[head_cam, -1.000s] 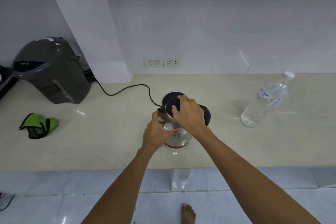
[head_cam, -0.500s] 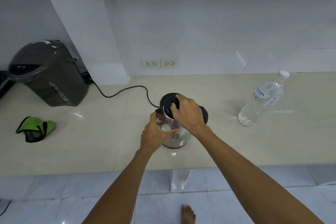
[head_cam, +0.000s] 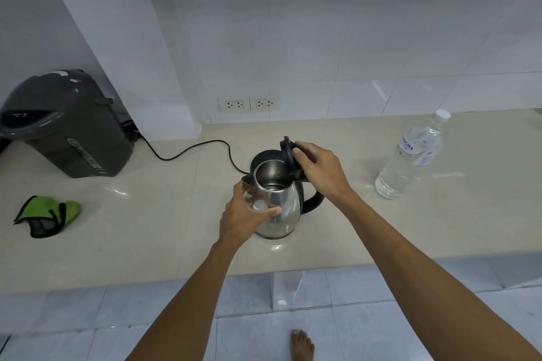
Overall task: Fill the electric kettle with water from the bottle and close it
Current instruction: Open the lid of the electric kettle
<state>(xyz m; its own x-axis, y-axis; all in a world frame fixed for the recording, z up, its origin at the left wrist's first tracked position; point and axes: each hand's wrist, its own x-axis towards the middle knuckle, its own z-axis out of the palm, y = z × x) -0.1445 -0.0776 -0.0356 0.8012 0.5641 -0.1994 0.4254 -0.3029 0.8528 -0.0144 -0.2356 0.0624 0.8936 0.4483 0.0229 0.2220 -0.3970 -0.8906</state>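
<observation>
A steel electric kettle [head_cam: 283,208] with a black handle stands on the beige counter [head_cam: 164,223], in front of its black round base [head_cam: 264,157]. My left hand [head_cam: 245,218] grips the kettle's body under the spout. My right hand [head_cam: 318,168] holds the black hinged lid [head_cam: 289,157] tipped up, so the dark inside of the kettle shows. A clear water bottle [head_cam: 410,157] with a white cap stands upright to the right, apart from both hands.
A dark grey hot-water dispenser [head_cam: 67,123] stands at the back left. A green and black cloth [head_cam: 48,215] lies at the front left. A black cord [head_cam: 190,149] runs across the counter to the base. Two wall sockets [head_cam: 249,103] sit behind. A bare foot [head_cam: 302,344] shows below.
The kettle's lid was down under my right hand; now it is lifted up and the kettle's mouth is uncovered. My left hand has stayed on the body.
</observation>
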